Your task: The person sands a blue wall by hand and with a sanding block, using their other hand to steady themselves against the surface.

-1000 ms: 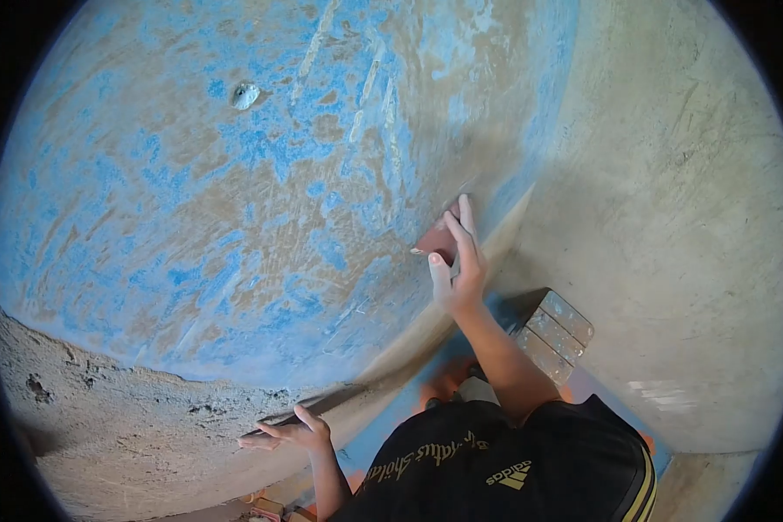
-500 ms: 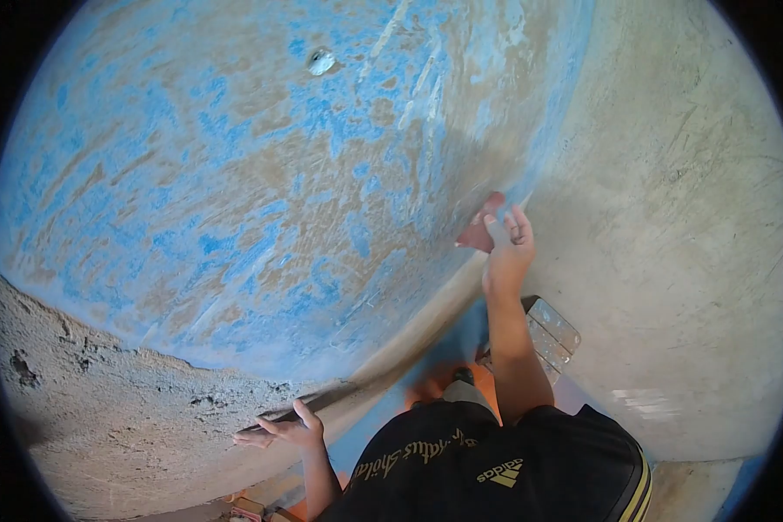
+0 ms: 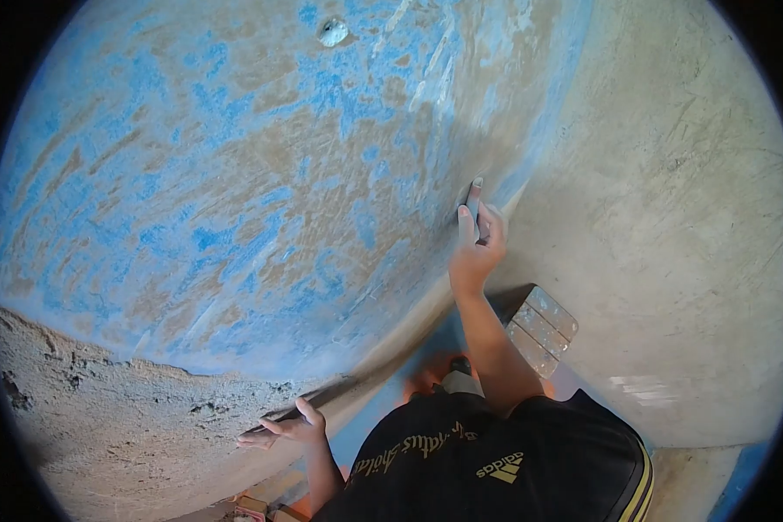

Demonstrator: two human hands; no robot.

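Observation:
My right hand is up against the blue-patched wall, near the corner with the beige wall. Pinched between its thumb and fingers is a small folded piece of sandpaper, seen nearly edge-on, its grey side showing. The wall's blue paint is worn through to brownish-grey in many patches. Lower left, my left hand rests with fingers spread on the rough ledge below the painted surface, holding nothing.
A slatted, paint-spattered stool stands beside my right forearm. The plain beige wall rises on the right. A pale round spot marks the blue wall near the top. Small boxes lie at the bottom edge.
My right hand has moved a little left along the wall and turned, so the sandpaper's reddish face no longer shows. The left hand stays in place. The view has shifted slightly.

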